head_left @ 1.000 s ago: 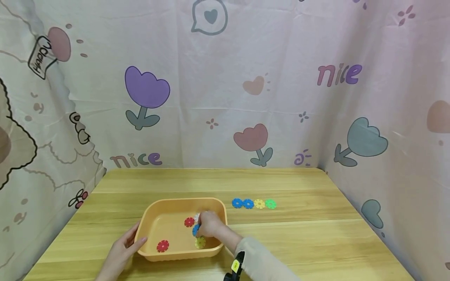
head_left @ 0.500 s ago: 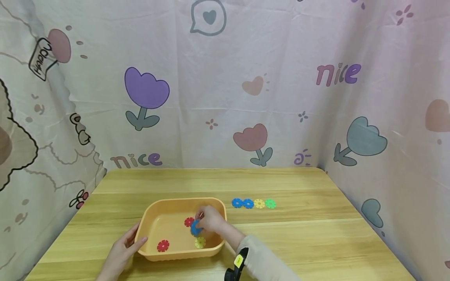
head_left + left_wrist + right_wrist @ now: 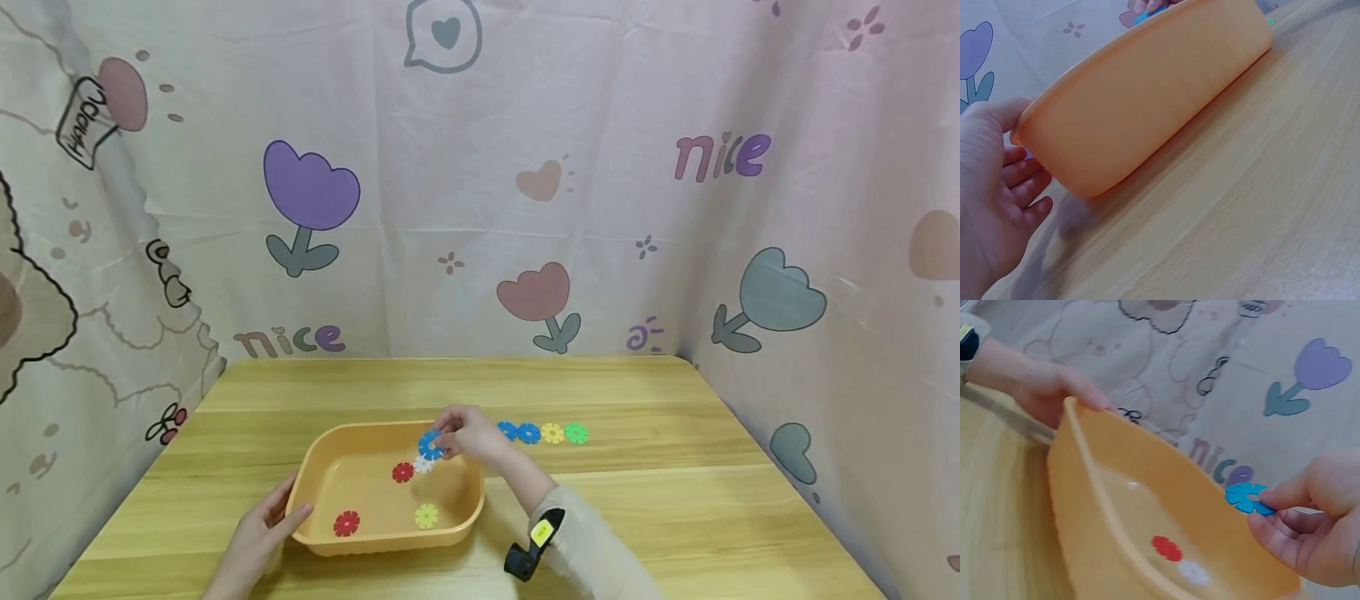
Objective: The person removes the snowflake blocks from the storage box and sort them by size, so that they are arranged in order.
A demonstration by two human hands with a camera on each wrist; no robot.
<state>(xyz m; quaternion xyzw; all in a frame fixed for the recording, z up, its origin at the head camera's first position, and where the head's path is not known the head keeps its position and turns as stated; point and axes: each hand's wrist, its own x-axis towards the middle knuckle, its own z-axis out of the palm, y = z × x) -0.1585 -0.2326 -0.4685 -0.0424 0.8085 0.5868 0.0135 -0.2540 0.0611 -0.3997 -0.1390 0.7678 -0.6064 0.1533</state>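
Observation:
My right hand pinches a blue notched plastic disc between thumb and fingers, over the far right part of a yellow-orange plastic tub. The right wrist view shows the same blue disc held by its edge. My left hand grips the tub's left end, thumb over the rim and fingers outside. In the tub lie a white disc, a red disc beside it, another red disc at the front left and a yellow disc at the front.
On the wooden table, right of the tub, a row of discs runs left to right: two blue, a yellow disc and a green disc. My right hand stands close to its left end. A printed curtain hangs behind.
My right hand has lifted the blue disc from the tub's floor and moved it up toward the far right rim, uncovering the white disc. My left hand stays on the tub.

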